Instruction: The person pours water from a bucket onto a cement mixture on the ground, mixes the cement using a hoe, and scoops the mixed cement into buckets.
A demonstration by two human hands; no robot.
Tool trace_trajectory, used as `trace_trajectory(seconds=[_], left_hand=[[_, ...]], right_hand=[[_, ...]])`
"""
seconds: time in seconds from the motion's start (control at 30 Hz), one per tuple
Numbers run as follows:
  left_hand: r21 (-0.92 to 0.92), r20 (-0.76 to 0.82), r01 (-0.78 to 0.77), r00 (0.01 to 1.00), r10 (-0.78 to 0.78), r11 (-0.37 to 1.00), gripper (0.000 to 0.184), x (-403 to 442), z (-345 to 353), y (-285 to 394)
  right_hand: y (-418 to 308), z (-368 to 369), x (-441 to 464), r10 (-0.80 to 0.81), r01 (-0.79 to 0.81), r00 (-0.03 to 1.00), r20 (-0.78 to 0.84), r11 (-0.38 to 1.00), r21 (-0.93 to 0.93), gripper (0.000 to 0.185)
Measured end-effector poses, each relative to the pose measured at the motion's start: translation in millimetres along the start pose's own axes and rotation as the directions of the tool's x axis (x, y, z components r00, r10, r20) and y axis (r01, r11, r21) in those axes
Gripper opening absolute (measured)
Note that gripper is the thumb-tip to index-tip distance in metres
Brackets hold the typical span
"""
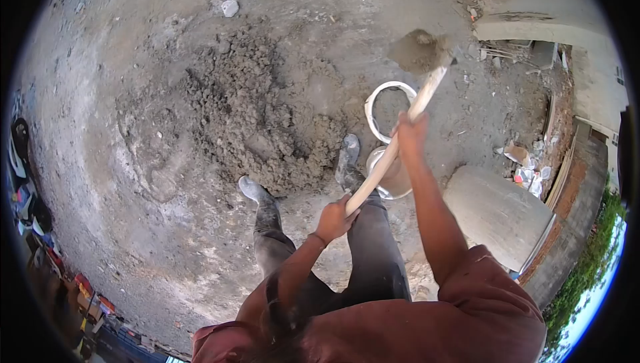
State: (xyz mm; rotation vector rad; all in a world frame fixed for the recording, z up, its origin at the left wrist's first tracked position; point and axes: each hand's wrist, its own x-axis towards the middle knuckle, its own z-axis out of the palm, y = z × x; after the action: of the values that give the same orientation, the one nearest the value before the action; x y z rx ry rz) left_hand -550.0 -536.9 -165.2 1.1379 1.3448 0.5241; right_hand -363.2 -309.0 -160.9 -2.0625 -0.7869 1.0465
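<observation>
My left hand (337, 220) is closed round the lower end of a pale wooden handle (382, 164). Further up the same handle, my right hand (412, 135) grips it near a round white-rimmed bucket (369, 111). At the handle's far end is a tool head (419, 51) bearing grey-brown wet mix, beyond the bucket. Grey material shows inside that bucket. A second bucket (396, 180) stands beside my right leg, partly hidden by the handle and my right arm. A broad heap of lumpy grey mix (247, 103) lies on the ground in front of my boots.
To the right lies a large grey cylindrical object (493, 213), with rubble and litter (530, 173) near a wall. A pale stone (230, 8) sits beyond the heap. Assorted items (87, 286) line the lower left edge.
</observation>
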Motion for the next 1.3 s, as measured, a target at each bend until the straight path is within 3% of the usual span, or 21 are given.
trace_trajectory(seconds=[0.1,0.23,0.3,0.33,0.37,0.4,0.43,0.53,0.63,0.7,0.73,0.8,0.9,1.0,1.07,1.1,1.13,1.17,1.2,1.23,1.3], left_hand=[[0.029,-0.075,0.083,0.994,-0.081,0.996,0.036,56.3,-32.1,-2.1],[0.024,-0.105,0.215,0.972,-0.211,0.976,0.038,91.8,-90.6,-66.6],[0.091,-0.114,0.344,0.936,-0.333,0.935,0.041,61.6,-118.1,-93.9],[0.077,-0.088,0.431,0.901,-0.424,0.899,0.043,35.5,-127.3,-107.5],[0.071,-0.051,0.527,0.850,-0.524,0.847,0.045,-10.0,-131.1,-112.7],[0.108,-0.069,0.574,0.819,-0.569,0.812,0.045,-49.9,-132.1,-111.3],[0.143,-0.100,0.615,0.789,-0.607,0.776,0.046,-73.1,-137.6,-107.9],[0.097,-0.013,0.614,0.788,-0.616,0.783,0.045,-80.4,-154.6,-94.2],[0.013,0.021,0.576,0.817,-0.576,0.818,0.048,-35.3,-129.6,-8.5],[-0.108,0.060,0.513,0.858,-0.510,0.851,0.056,-21.5,-115.9,57.8],[-0.272,0.158,0.523,0.852,-0.499,0.808,0.066,-18.5,-119.6,97.9],[-0.361,0.347,0.495,0.858,-0.379,0.790,0.077,-15.8,-132.8,174.5],[-0.381,0.495,0.467,0.832,-0.250,0.798,0.085,-33.1,-114.4,248.2],[-0.321,0.567,0.340,0.817,-0.108,0.884,0.091,-76.0,-104.8,295.1],[-0.107,0.687,0.112,0.726,-0.009,0.988,0.092,-102.1,-120.6,299.6],[-0.151,0.750,0.206,0.661,-0.024,0.967,0.087,-114.5,-131.1,286.6],[-0.181,0.802,0.299,0.597,-0.036,0.937,0.082,-123.7,-139.6,263.8],[-0.045,0.782,0.216,0.615,-0.100,0.975,0.072,-131.6,-144.1,231.7],[0.095,0.752,0.136,0.640,-0.161,0.986,0.063,-138.2,-141.4,192.1],[0.248,0.622,0.065,0.755,-0.210,0.967,0.048,-142.1,-127.9,153.4],[0.486,0.312,0.103,0.907,-0.282,0.868,0.033,-119.2,-92.0,80.7]], right_hand=[[10.6,85.4,74.5,0.080,-0.078,0.993,0.092,0.997,-0.027,0.024],[115.3,222.8,126.9,0.252,-0.215,0.956,0.151,0.950,-0.225,0.022],[153.1,273.3,76.4,0.424,-0.382,0.890,0.165,0.894,-0.235,0.025],[180.7,289.3,43.2,0.439,-0.360,0.858,0.268,0.885,-0.295,0.023],[213.4,299.5,3.8,0.564,-0.499,0.756,0.332,0.825,-0.265,0.032],[219.0,301.0,-44.1,0.533,-0.374,0.752,0.387,0.830,-0.414,0.042],[233.4,312.3,-82.7,0.591,-0.428,0.746,0.308,0.779,-0.459,0.049],[240.0,299.8,-82.5,0.625,-0.499,0.696,0.354,0.775,-0.389,0.035],[197.6,249.0,-39.2,0.713,-0.584,0.568,0.411,0.701,-0.409,0.018],[173.7,199.9,-11.6,0.772,-0.703,0.373,0.514,0.597,-0.386,0.012],[162.0,173.7,1.7,0.770,-0.698,0.387,0.507,0.604,-0.384,0.012],[138.6,119.7,18.9,0.859,-0.884,0.051,0.510,0.276,-0.376,0.015],[52.1,22.1,0.3,0.839,-0.890,0.119,0.532,0.328,-0.318,0.013],[-17.4,-67.6,-36.5,0.833,-0.965,0.164,0.528,0.247,-0.090,0.010],[-51.0,-113.5,-67.2,0.764,-0.832,0.533,0.365,0.551,0.063,0.014],[-65.8,-125.9,-91.2,0.762,-0.831,0.541,0.356,0.549,0.089,0.014],[-79.7,-124.4,-117.5,0.653,-0.684,0.727,0.212,0.713,0.151,0.012],[-89.0,-117.0,-139.3,0.503,-0.505,0.862,0.057,0.845,0.176,0.010],[-91.2,-106.1,-155.6,0.434,-0.423,0.901,-0.015,0.884,0.199,0.015],[-64.9,-95.9,-152.8,0.438,-0.425,0.899,-0.017,0.879,0.217,0.015],[14.8,-77.8,-139.0,0.135,-0.072,0.956,-0.260,0.969,0.237,0.029]])
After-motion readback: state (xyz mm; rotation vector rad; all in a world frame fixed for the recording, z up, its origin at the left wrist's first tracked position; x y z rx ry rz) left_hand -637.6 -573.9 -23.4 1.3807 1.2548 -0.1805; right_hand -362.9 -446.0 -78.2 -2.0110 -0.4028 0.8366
